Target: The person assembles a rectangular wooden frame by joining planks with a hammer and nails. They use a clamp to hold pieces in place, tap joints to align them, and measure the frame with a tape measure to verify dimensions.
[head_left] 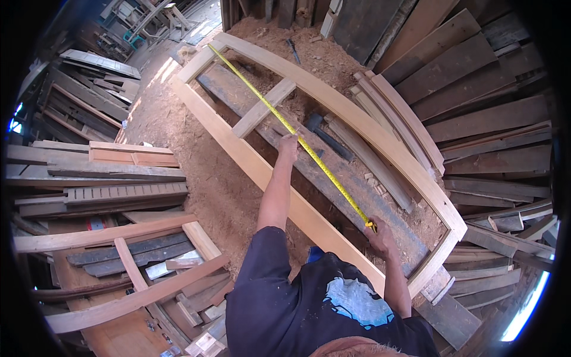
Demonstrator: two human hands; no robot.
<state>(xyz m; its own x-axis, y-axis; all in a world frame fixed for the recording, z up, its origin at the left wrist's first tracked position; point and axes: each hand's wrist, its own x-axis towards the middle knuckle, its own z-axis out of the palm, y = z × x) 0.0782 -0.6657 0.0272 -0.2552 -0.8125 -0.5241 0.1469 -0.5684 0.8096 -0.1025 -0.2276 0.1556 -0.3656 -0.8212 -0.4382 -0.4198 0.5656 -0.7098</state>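
Note:
A yellow tape measure (257, 93) is drawn out diagonally over a long wooden frame (333, 97), its far end at the frame's upper left corner. My right hand (380, 237) is closed round the tape's case, above the inside of the frame near its lower right part. Farther along, my left hand (288, 146) pinches the blade near the frame's crosspiece (264, 107). Beneath the frame lies a dark plank bench (395, 223). On it rests a hammer (330, 138) with a dark head, to the right of my left hand.
Stacked boards (452, 65) lean along the right side. At the lower left lies another wooden frame (128, 265) over scrap planks. More timber (113, 169) is piled at the left. Sawdust (214, 184) covers the ground, and a dark tool (293, 51) lies beyond the frame.

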